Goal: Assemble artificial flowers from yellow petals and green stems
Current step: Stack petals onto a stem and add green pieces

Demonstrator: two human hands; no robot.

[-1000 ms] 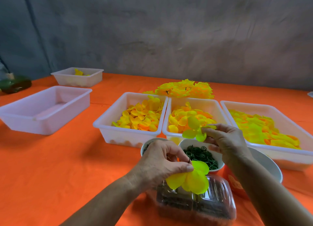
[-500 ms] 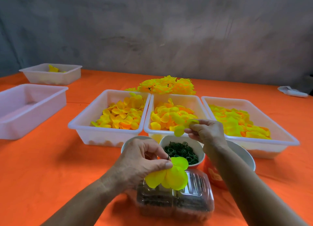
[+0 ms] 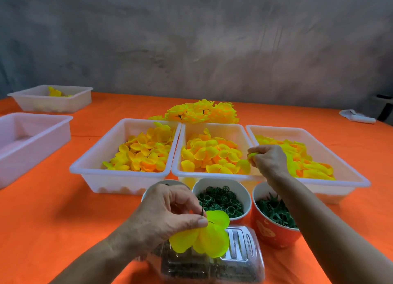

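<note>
Left hand [image 3: 168, 213] pinches a stem [image 3: 203, 200] threaded with petals [image 3: 204, 239] over the clear box [image 3: 240, 254]. Right hand [image 3: 269, 159], moved rightward from the middle tray [image 3: 180, 151], pinches a fresh petal layer [image 3: 244, 165], ready for threading.

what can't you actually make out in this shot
- Head view: the bowl behind the left hand is mostly hidden; its contents cannot be told.
- The clear box is cut by the bottom edge.
- The white thing far right is too small to identify.
</note>
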